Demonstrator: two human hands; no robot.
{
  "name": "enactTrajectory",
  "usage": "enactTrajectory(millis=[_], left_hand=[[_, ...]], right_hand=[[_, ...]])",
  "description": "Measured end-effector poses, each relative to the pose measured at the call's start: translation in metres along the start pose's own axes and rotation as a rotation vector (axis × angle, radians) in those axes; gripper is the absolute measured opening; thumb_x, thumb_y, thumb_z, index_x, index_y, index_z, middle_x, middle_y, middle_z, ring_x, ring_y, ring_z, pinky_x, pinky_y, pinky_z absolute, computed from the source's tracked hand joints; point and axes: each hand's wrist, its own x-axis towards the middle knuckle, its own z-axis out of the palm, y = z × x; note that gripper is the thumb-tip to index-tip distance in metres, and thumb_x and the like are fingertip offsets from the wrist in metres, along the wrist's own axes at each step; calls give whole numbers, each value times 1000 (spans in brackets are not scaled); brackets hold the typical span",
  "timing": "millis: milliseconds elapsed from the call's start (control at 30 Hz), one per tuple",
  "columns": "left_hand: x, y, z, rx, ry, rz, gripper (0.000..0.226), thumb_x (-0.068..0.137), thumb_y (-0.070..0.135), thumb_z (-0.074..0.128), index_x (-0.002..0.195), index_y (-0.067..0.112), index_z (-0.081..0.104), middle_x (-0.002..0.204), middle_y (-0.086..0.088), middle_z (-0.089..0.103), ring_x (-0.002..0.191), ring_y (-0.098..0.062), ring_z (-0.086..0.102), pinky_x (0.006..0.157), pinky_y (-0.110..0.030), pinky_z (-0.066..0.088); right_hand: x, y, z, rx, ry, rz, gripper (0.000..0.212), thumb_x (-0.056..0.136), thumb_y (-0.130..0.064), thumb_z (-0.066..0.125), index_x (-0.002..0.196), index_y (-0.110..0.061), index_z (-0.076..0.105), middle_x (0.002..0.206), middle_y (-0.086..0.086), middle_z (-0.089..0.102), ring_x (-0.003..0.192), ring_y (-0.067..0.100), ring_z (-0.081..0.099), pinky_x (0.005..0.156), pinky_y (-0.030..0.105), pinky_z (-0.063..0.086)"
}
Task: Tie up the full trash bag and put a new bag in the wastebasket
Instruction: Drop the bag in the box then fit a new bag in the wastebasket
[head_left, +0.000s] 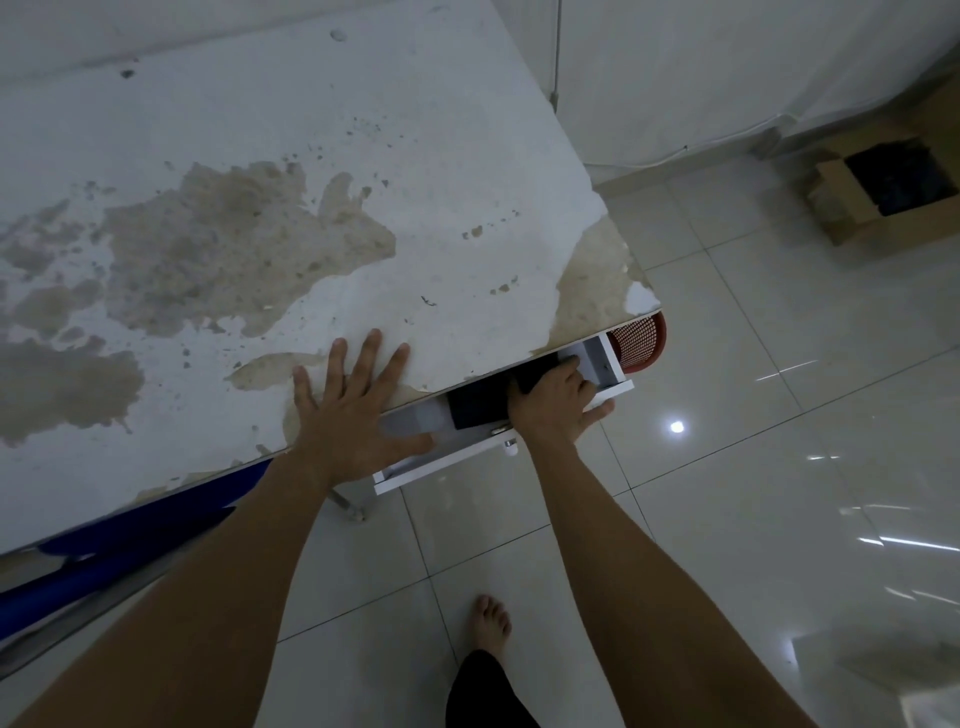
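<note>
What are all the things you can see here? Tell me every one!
table: one, white with peeled brown patches, upper left
drawer: one, white, pulled open under the table's near edge
black stack: one, black, inside the drawer; probably folded bags, cannot tell
basket: one, red mesh, under the table's right corner
cardboard box: one, brown with dark contents, floor at upper right
chair: one, blue, partly under the table at left
floor: pale glossy tiles
left hand: flat on the table edge, fingers spread
right hand: reaching into the drawer onto the black stack
foot: one, bare, bottom centre
</note>
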Motion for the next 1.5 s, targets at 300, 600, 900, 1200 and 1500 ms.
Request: enactTrajectory(millis=[300, 600, 900, 1200, 1500], left_hand=[[0, -2, 3, 31, 16, 13, 119, 51, 104, 25, 150, 53, -16, 159, 21, -29, 149, -18, -26, 111, -66, -13], [2, -3, 3, 21, 13, 0, 116, 55, 104, 29, 149, 54, -16, 158, 23, -31, 140, -9, -41, 111, -64, -15], [3, -5, 6, 40, 12, 36, 118, 54, 105, 27, 151, 52, -15, 160, 20, -27, 149, -20, -24, 109, -66, -14], [8, -7, 2, 62, -38, -28, 72, 80, 85, -1, 137, 57, -36, 146, 19, -49, 136, -13, -45, 112, -66, -13], [10, 2, -20, -327, -146, -135, 53, 101, 62, 17, 152, 52, 8, 166, 10, -1, 151, -11, -16, 111, -44, -30]], right_hand=[[4, -2, -16, 143, -132, 57, 12, 76, -33, 61, 80, -22, 55, 84, -2, 55, 119, 28, 46, 113, 57, 4], [-13, 5, -48, 596, -279, 75, 20, 82, -22, 64, 91, -13, 49, 80, 0, 54, 87, 24, 54, 105, 48, 37], [-75, 47, -101, 1105, -317, 64, 45, 90, -5, 66, 126, -19, 43, 114, -1, 57, 104, 21, 61, 83, 39, 60], [-69, 27, -127, 1500, -417, -149, 58, 84, -7, 71, 135, -22, 47, 129, 5, 56, 117, 28, 61, 91, 46, 59], [-57, -19, -74, 1151, -501, -270, 42, 89, -9, 74, 119, -30, 52, 116, -2, 63, 106, 19, 65, 81, 34, 62]])
